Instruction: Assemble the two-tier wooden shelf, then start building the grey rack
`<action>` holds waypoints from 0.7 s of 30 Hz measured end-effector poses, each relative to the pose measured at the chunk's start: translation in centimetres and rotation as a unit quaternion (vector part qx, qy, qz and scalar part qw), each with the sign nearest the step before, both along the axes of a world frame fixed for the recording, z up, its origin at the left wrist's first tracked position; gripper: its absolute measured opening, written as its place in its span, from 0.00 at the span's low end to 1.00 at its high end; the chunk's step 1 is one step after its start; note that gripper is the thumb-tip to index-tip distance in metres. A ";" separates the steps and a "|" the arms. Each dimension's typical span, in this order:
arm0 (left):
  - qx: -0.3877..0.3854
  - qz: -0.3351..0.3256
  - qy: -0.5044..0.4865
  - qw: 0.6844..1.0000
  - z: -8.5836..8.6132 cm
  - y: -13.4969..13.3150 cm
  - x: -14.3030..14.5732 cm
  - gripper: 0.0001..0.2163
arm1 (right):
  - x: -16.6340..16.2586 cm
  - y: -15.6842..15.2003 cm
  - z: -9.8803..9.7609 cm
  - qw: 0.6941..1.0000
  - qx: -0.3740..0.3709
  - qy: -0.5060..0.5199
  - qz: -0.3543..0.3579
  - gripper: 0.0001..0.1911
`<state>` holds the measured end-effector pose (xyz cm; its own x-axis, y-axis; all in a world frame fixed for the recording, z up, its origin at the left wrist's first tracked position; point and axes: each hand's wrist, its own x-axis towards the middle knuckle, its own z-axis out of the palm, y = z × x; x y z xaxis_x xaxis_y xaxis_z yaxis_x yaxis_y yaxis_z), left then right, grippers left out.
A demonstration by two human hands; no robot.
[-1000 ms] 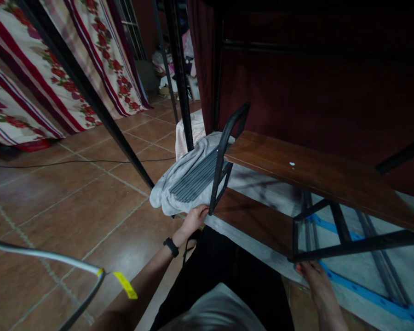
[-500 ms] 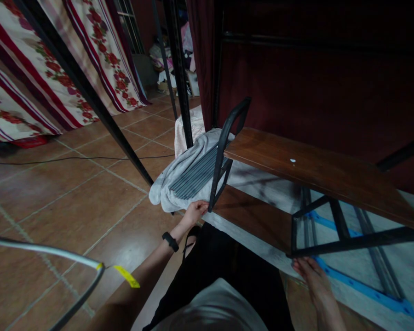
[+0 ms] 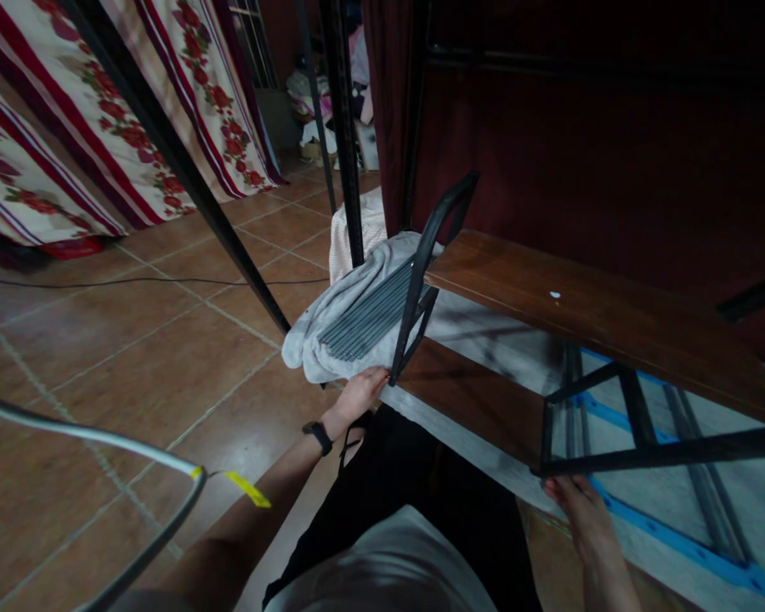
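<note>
A wooden rack (image 3: 586,314) with two brown boards and black metal side frames stands in front of me on a pale grey surface. At the foot of its left black frame (image 3: 409,327) is my left hand (image 3: 365,391), fingers closed together; what they pinch is too small to make out. My right hand (image 3: 580,510) has its fingers curled at the lower corner of the right black frame (image 3: 650,450). Whatever lies under those fingertips is hidden. A bundle of thin grey metal tubes (image 3: 366,314) rests on a grey cloth (image 3: 319,340) beside my left hand.
Blue strips with grey metal bars (image 3: 682,540) lie behind the right frame. A bent metal tube with a yellow tag (image 3: 248,490) reaches in from the left. Black posts (image 3: 184,178) stand beyond; a cable (image 3: 153,281) crosses the tiled floor near a floral curtain (image 3: 121,110).
The view has shifted slightly, so the scene sits a little to the right. Both hands remain at the same frame corners, and the rack and tubes have not visibly moved.
</note>
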<state>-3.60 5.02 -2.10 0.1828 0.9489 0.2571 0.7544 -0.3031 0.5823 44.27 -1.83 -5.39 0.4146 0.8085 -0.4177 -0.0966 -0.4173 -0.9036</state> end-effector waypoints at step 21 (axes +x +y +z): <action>-0.009 -0.093 0.162 0.982 1.1 0.7 -1.3 0.12 | 0.4 -0.4 -0.1 1.000 -0.014 0.003 -0.011 0.23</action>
<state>-4.94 5.71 -0.98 0.4223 0.8955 0.1403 0.8342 -0.4445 0.3263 44.63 -2.24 -5.49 0.4292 0.7868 -0.4435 -0.1122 -0.4408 -0.8906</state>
